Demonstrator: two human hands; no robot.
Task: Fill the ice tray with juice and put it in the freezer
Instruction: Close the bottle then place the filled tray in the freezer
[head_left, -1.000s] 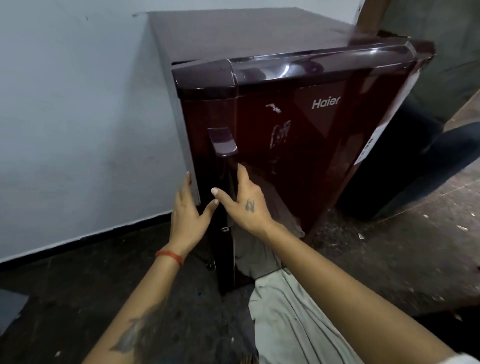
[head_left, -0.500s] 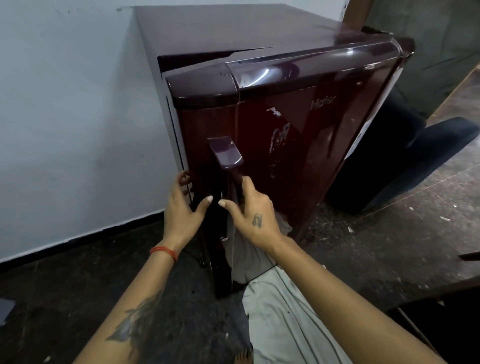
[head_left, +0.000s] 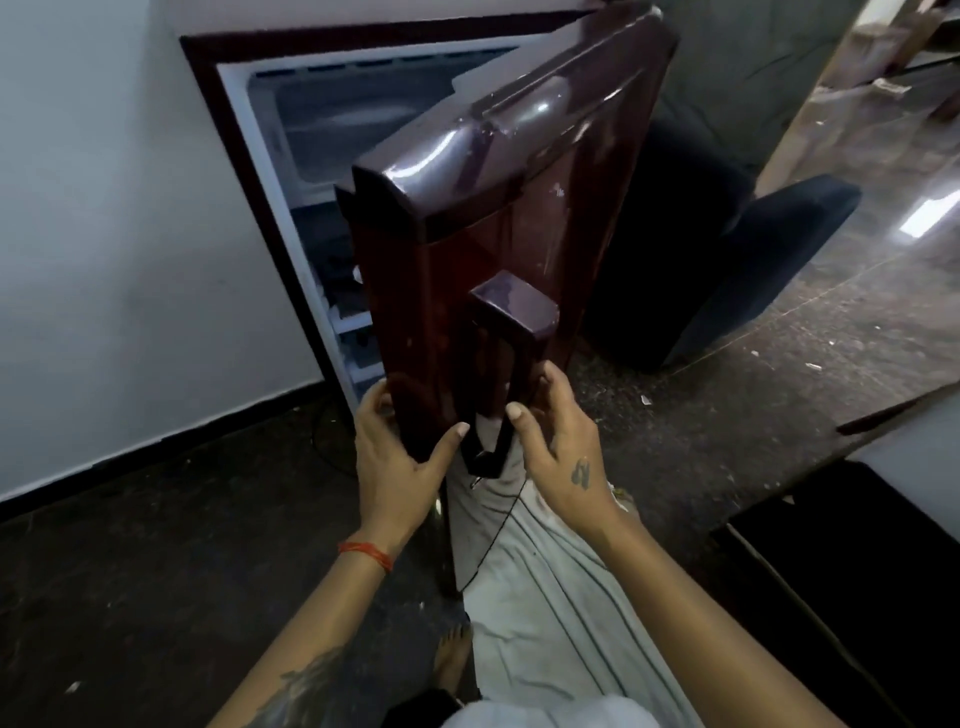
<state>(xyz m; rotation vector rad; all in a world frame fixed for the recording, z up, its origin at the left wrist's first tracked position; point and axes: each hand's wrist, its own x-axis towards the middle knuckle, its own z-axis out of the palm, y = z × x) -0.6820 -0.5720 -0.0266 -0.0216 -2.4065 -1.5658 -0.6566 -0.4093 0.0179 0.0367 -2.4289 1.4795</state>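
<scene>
The small maroon fridge (head_left: 208, 67) stands against the white wall with its door (head_left: 519, 218) swung wide toward me. My left hand (head_left: 400, 457) grips the door's free edge, fingers hooked behind it and thumb on the front. My right hand (head_left: 561, 447) holds the lower part of the door handle (head_left: 511, 332). Inside, the white freezer compartment (head_left: 358, 119) shows at the top, with shelves (head_left: 348, 312) below it partly hidden by the door. No ice tray or juice is in view.
A dark seat (head_left: 737, 270) stands right of the fridge behind the door. A dark table edge (head_left: 893, 415) and a black box (head_left: 857, 571) lie at the right. My light-trousered leg (head_left: 545, 597) and bare foot (head_left: 452, 660) are below the door. The floor is dark and littered.
The fridge door has gone from barely cracked to wide open, swinging toward me. Both hands stayed on its edge and handle. The interior has come into view.
</scene>
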